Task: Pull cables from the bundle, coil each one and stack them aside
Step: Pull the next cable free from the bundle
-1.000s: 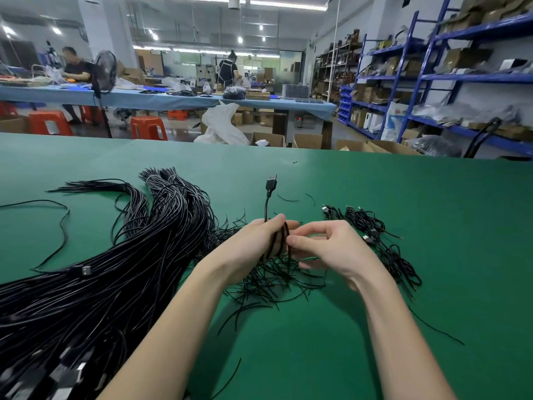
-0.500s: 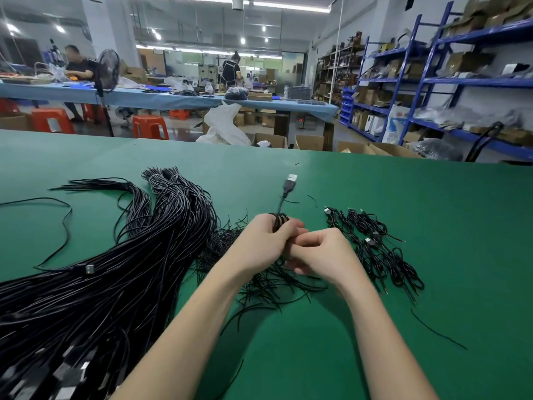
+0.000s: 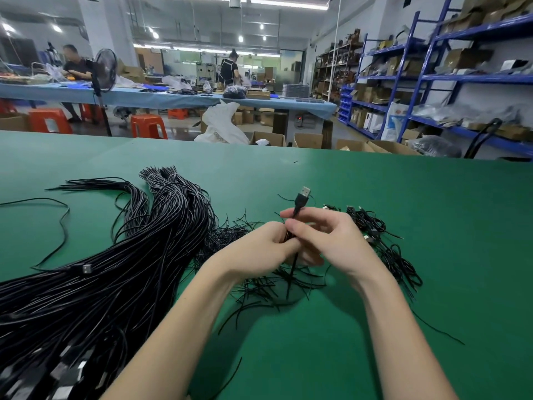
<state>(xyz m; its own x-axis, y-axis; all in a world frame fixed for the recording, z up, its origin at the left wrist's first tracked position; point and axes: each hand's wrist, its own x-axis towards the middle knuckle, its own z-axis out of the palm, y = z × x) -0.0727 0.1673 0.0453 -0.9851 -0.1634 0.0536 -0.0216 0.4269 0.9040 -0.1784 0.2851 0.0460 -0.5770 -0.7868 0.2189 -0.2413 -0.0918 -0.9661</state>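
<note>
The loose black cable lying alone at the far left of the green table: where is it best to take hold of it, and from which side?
Take the loose black cable on its open curved stretch, coming down from above with a thumb-and-finger pinch. It lies flat on the green table, apart from the big bundle, so nothing crowds that part. Both hands are busy now: the left hand and right hand hold the cable being coiled.

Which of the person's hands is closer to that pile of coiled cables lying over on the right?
Right. The right hand is beside the coiled pile, just left of it; the left hand is farther left, beyond the right hand.
</note>
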